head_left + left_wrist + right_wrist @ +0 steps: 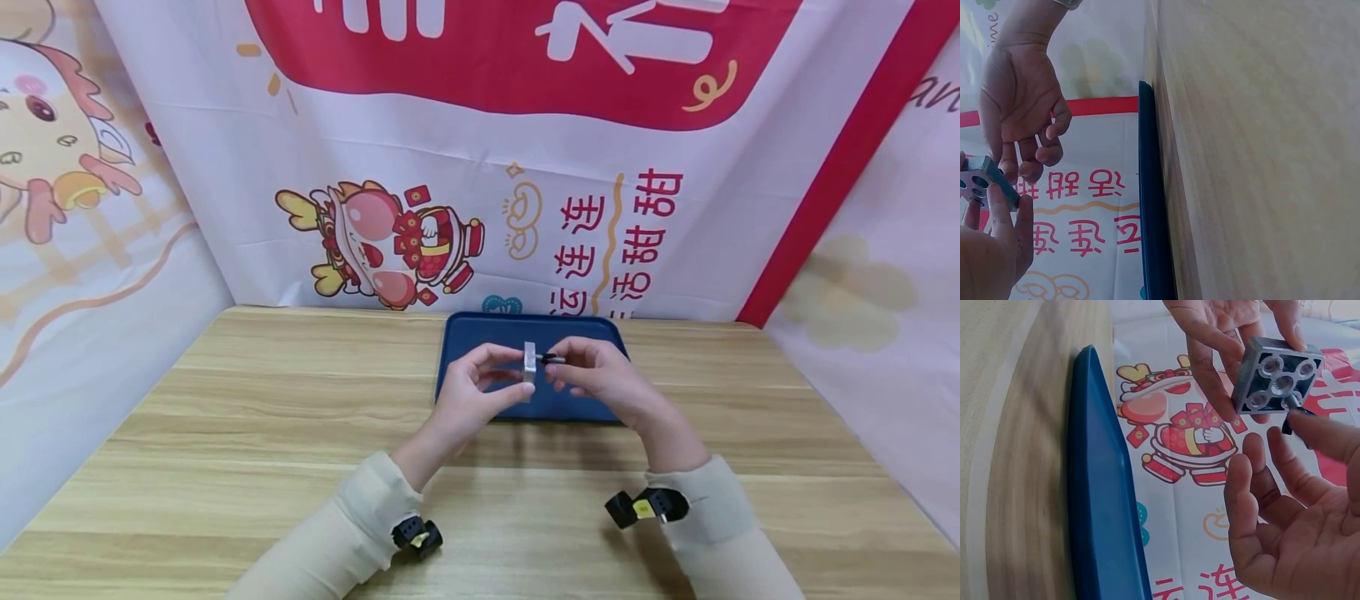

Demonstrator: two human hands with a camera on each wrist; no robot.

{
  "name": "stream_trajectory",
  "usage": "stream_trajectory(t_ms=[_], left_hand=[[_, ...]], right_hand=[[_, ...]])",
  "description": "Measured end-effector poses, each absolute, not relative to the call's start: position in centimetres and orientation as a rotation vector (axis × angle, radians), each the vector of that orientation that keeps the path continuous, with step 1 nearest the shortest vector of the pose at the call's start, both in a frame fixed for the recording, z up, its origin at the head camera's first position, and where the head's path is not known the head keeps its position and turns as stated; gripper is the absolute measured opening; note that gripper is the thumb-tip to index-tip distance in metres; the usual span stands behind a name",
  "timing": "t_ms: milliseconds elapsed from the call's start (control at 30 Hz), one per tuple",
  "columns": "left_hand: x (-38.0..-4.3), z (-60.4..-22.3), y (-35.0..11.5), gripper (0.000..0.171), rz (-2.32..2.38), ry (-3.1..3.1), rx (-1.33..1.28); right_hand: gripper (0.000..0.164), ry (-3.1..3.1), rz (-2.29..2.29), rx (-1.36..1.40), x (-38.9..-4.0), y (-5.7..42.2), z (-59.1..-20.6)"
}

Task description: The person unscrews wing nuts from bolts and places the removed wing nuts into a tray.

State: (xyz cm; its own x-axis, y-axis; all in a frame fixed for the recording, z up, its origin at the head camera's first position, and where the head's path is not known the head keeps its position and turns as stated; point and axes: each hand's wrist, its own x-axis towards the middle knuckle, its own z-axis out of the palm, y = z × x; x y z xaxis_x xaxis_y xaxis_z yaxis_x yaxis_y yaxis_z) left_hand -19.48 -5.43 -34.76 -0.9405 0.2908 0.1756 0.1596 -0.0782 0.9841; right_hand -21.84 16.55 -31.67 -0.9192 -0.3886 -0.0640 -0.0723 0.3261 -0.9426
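Observation:
Over the tray, my left hand holds a square metal block on edge between thumb and fingers. Its recessed face, with round holes at the corners and a threaded one in the centre, shows in the right wrist view. My right hand pinches a small black and silver piece between thumb and index finger. The silver end of that piece sits at one corner hole of the block; fingertips partly cover its black end, and I cannot tell its exact kind. The other right fingers are loosely curled.
Beneath the hands lies a blue tray on the wooden table, near its back edge. A printed cloth hangs right behind the table, with more cloth at both sides. Each sleeve carries a small black wrist camera.

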Motion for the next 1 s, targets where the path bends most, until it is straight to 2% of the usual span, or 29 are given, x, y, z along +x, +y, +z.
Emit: stream_trajectory(t_ms=[100,267,333,600,1000], left_hand=[[-19.51,-34.84,-5.42,0.034,2.182,2.072,0.508],[-19.53,-34.92,-5.37,0.034,2.176,2.076,0.503],[-19.53,-34.94,-5.35,0.034,2.174,2.075,0.502],[-19.49,-35.00,-5.31,0.034,2.172,2.076,0.515],[-19.43,-34.90,-5.32,0.034,2.174,2.088,0.508]], right_hand=[[0.036,2.327,-1.598,-0.381,-21.84,16.71,-31.46],[0.059,2.290,-1.580,-0.261,-21.70,16.57,-31.18],[0.061,2.272,-1.576,-0.218,-21.63,16.35,-31.16],[0.047,2.219,-1.614,-0.225,-21.52,15.95,-31.25],[0.025,2.222,-1.655,-0.417,-21.90,16.67,-31.72]])
